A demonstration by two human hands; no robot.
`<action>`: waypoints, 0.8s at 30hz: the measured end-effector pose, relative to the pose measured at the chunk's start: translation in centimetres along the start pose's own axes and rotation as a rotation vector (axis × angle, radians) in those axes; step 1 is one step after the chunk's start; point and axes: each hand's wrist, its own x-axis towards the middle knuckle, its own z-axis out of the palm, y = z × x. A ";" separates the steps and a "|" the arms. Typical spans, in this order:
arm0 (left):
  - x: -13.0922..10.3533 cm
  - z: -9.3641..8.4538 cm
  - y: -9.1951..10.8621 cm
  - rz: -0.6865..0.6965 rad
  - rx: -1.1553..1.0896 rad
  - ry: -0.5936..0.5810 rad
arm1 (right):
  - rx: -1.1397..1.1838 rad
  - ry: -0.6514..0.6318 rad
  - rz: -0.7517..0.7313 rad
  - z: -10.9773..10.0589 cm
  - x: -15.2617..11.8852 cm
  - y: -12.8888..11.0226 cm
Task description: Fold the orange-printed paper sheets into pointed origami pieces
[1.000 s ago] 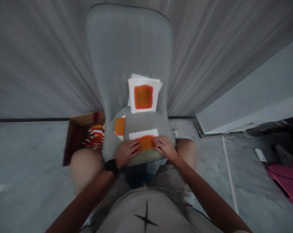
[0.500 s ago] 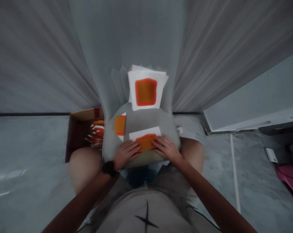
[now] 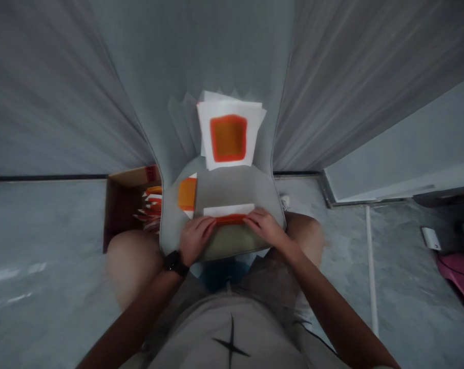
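**Head view: pinching a narrow orange-and-white paper strip (image 3: pixel 229 214) with both hands**

With the fingers of the left hand (image 3: pixel 195 237), gripping the near left end; with the fingers of the right hand (image 3: pixel 268 226), gripping the near right end, both closed on the red-orange band. Lying near the front of a grey padded chair seat (image 3: pixel 235 187), with white along the far side. Wearing a black watch (image 3: pixel 174 262) on the left wrist.

Just beyond the left fingers, on the same seat, showing a flat orange paper piece with white pointed corners (image 3: pixel 187 195). Farther back, resting against the grey backrest (image 3: pixel 201 46), in a loose stack of white paper sheets (image 3: pixel 229 138), with a red-edged orange square on the top one.

Left of the chair, on the grey floor (image 3: pixel 43 241), holding many orange-and-white paper pieces (image 3: pixel 152 210) inside an open brown cardboard box (image 3: pixel 128 178). Far right, showing a small white object (image 3: pixel 430 238) near a pink object (image 3: pixel 460 274).
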 end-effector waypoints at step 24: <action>1.1 3.2 2.2 0.137 0.125 -0.183 | -0.313 0.191 0.136 5.9 1.5 -1.6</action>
